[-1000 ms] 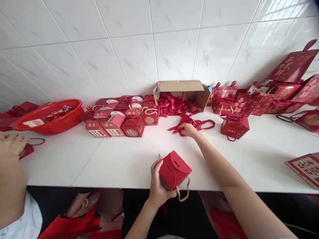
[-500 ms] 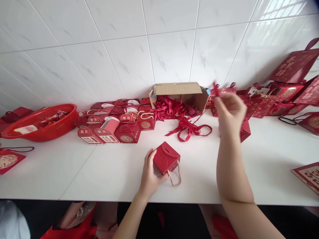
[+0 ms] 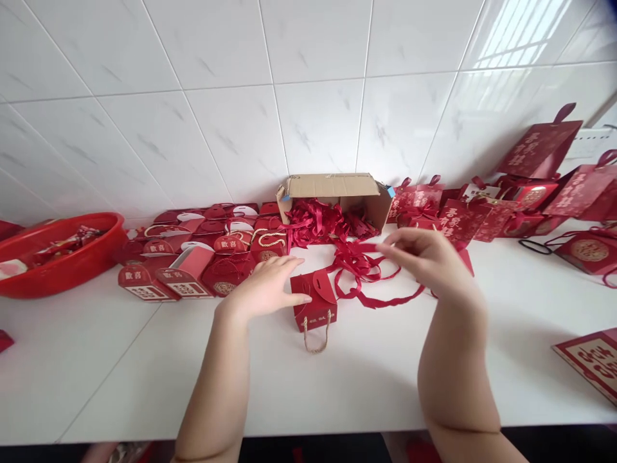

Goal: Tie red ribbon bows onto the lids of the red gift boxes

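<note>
A small red gift box [image 3: 325,297] with a twisted rope handle [image 3: 315,351] sits on the white table, its slotted top flaps folded over. My left hand [image 3: 265,289] hovers at the left of this box, fingers stretched forward and thumb apart, with nothing in it. To the right, my right hand [image 3: 429,257] pinches the end of a red ribbon [image 3: 369,247] between thumb and fingers. Below and beside that ribbon, loose red ribbon [image 3: 385,302] lies in loops behind and right of the gift box.
An opened cardboard box [image 3: 332,185] full of red ribbons [image 3: 313,218] stands against the tiled wall. Rows of red gift boxes [image 3: 187,273] stand at left, beside a red basin [image 3: 96,257] of wrapped sweets. More decorated red boxes [image 3: 535,151] are stacked at right.
My left hand has let go of the gift box, which now stands turned with its handle towards me. My right hand has come down and left with ribbon; more ribbon lies spread on the table.
</note>
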Motion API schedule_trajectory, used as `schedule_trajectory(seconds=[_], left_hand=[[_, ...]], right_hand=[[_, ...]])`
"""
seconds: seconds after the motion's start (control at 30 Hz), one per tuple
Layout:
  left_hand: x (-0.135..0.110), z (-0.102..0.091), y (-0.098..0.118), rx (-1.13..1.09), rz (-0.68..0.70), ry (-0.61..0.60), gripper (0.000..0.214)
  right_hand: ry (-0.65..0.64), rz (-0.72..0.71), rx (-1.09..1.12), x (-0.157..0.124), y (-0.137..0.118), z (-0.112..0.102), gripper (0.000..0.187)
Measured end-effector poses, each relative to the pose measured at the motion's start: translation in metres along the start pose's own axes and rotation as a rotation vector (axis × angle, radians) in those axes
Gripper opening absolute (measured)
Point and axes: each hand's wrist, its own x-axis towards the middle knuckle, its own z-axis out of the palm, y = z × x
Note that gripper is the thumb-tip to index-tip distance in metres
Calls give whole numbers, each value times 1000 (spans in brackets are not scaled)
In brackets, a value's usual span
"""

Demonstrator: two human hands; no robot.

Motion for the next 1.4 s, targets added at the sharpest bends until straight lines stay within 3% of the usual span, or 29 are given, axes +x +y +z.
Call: schedule_trajectory(seconds=[0.1, 0.23, 0.37, 0.57, 0.9, 1.4], left_hand=[[3, 3, -1, 7, -102, -56, 77], [9, 9, -1, -14, -39, -166, 65], [20, 13, 4, -58, 29, -270, 49], [29, 19, 3, -68, 32, -281, 41], [37, 24, -4, -112, 71, -256, 32], [36, 24, -2, -130, 76, -223, 28]], right_hand=[[-271, 18, -195, 17, 7, 20, 32], [-399, 87, -350, 27, 12, 44, 36], [-377, 98, -423, 30, 15, 57, 36], [-362, 143, -518, 35, 23, 64, 32], [-370, 156, -539, 34, 19, 72, 36], [-331, 173, -524, 33, 16, 66, 36]])
